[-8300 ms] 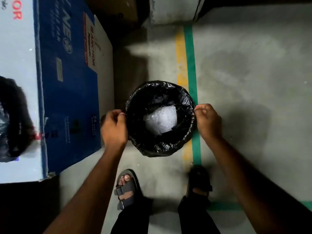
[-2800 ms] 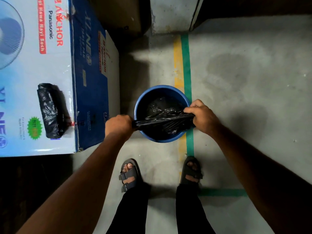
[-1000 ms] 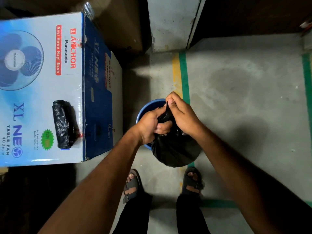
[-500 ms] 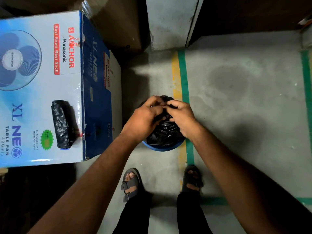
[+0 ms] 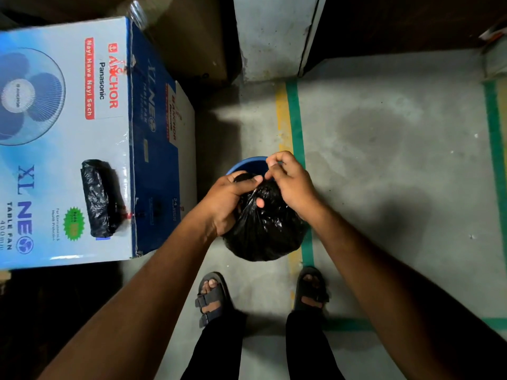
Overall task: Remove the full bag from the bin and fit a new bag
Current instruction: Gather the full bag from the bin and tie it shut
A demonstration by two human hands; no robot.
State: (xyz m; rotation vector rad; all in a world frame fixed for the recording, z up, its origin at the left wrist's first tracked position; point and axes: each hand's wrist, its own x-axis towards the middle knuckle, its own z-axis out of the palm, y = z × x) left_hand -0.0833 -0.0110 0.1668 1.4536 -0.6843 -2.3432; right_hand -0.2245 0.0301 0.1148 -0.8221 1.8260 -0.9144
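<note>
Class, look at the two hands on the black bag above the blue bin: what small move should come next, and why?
Probably finish the knot. The left hand grips the gathered neck of the full bag and the right hand pinches the top, with the bag raised over the blue bin. The new bag roll waits on the fan box.

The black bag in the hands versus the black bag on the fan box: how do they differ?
The black bag in the hands is bulging and rounded, its neck gathered; the black bag on the fan box is a compact, flattened roll. The first is held over the blue bin in the grip of the left hand and right hand; the second lies untouched on the fan box. Both are glossy, crinkled black plastic.
</note>
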